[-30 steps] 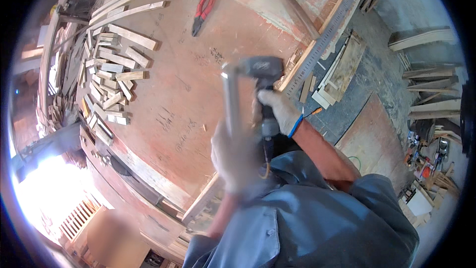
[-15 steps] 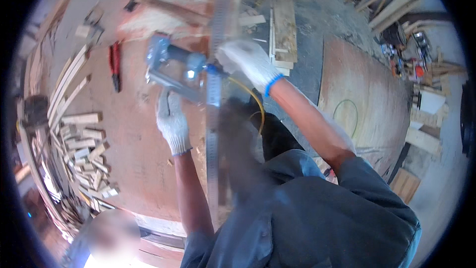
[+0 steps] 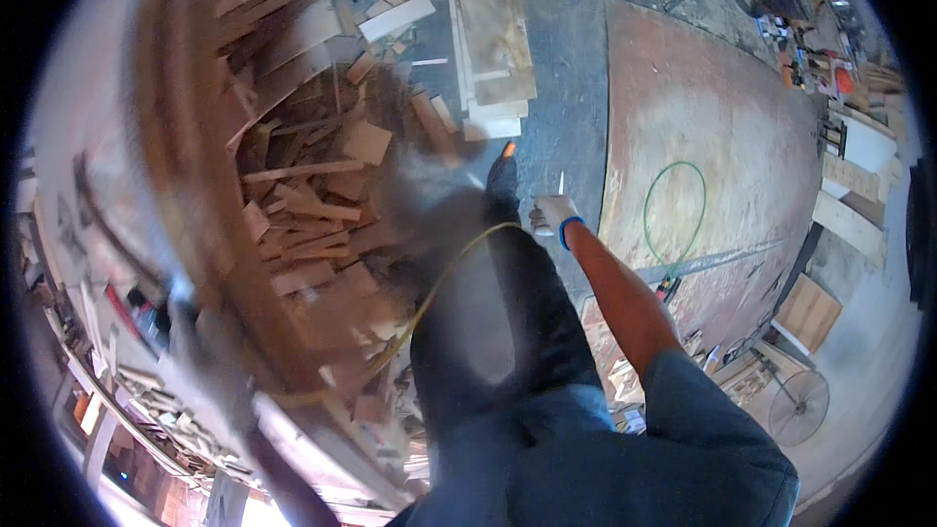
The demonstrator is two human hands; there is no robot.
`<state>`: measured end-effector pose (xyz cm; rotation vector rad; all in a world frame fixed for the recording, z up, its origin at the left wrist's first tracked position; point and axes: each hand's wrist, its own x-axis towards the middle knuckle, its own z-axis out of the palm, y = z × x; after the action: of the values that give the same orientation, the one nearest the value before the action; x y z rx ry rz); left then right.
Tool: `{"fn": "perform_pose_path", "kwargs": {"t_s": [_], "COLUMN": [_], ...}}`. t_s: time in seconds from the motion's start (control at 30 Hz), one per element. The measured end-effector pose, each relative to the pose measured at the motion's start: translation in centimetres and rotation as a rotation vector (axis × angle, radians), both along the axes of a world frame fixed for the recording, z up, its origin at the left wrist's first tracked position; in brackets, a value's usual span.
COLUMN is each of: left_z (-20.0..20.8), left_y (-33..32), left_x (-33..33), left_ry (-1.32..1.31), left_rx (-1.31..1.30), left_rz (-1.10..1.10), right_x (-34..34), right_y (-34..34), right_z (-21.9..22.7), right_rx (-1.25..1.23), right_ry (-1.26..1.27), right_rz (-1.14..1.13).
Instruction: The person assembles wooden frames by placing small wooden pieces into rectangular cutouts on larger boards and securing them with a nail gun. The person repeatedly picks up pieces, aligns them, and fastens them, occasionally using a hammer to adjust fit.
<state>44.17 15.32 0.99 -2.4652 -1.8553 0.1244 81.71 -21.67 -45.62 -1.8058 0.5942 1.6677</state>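
Note:
My right hand [image 3: 554, 215], in a white glove with a blue cuff, is low beside my right leg, fingers curled. A thin pale sliver [image 3: 561, 182] shows just above them; whether it is held or lies on the floor is unclear. My left hand [image 3: 207, 361], also gloved, is smeared by motion over the workbench at the left. Close to its fingers is a blurred grey-blue shape [image 3: 180, 291], too smeared to name. A yellow hose [image 3: 451, 273] curves from my legs toward the left wrist. Red-handled pliers [image 3: 125, 317] lie on the bench near that hand.
The brown bench edge [image 3: 190, 137] runs down the left, blurred. Beneath it lies a heap of wood offcuts [image 3: 322, 210]. Long boards [image 3: 493, 20] rest on the floor ahead. A large worn panel [image 3: 722, 107] with a green hose loop [image 3: 701, 197] lies right; a round fan [image 3: 798, 408] stands farther back.
The view has swung right and down, showing the offcut heap. My right hand has left the nail gun and dropped beside my leg. My left hand now appears at the lower left.

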Motion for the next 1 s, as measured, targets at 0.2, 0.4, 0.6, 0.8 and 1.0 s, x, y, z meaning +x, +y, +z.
{"fn": "perform_pose_path", "kwargs": {"t_s": [0.2,0.4,0.6,0.8,1.0], "left_z": [-0.6,-3.2,-4.2,-4.8,-4.2], "left_y": [0.6,0.5,1.3,1.8,1.6], "left_x": [-11.7,-5.4,-3.1,-2.8,-3.4], "left_ry": [-0.056,-0.057,0.022,0.036,-0.002], "left_rx": [-0.095,-0.061,-0.087,-0.092,-0.05], "left_rz": [0.264,0.229,0.249,0.243,0.194], "right_x": [12.4,23.9,25.2,20.8,15.4], "right_y": [-1.2,6.4,12.6,16.1,26.6], "right_z": [-25.7,-37.0,-36.8,-28.7,-16.8], "right_rx": [0.324,0.276,0.374,0.451,0.886], "right_ry": [-0.591,-0.77,-0.131,-0.277,-0.547], "right_rz": [1.506,1.374,0.288,0.592,0.996]}}
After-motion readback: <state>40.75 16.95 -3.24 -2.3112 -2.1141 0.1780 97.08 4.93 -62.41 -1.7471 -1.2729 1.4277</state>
